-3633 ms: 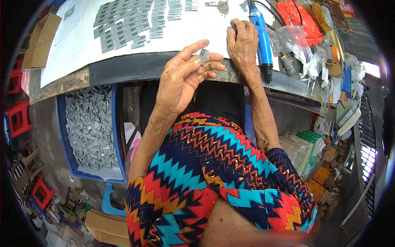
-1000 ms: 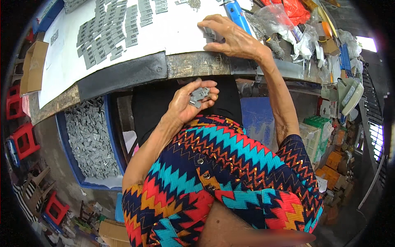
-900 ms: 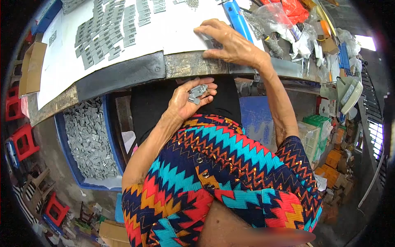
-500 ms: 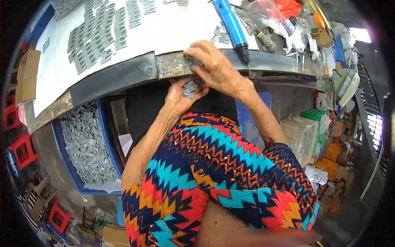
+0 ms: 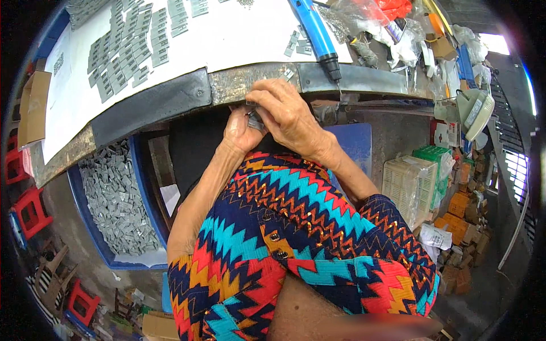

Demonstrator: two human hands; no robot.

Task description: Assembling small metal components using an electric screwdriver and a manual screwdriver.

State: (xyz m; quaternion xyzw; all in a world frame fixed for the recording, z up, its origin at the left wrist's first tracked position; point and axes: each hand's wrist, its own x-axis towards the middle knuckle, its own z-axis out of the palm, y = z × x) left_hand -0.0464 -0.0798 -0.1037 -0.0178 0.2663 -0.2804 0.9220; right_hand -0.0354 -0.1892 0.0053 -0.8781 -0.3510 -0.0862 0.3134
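Left hand (image 5: 242, 128) cupping small grey parts (image 5: 254, 120) | right hand (image 5: 287, 113) pinching one | table (image 5: 239, 85) edge above | risk: parts spilling to floor if cupped palm tilts

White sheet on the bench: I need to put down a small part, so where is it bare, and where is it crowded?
The white sheet is bare in its middle, between the rows of grey pieces on the left and the blue electric screwdriver on the right. Right of the screwdriver, bags and tools crowd the bench. Both hands, left hand and right hand, work below the bench edge.
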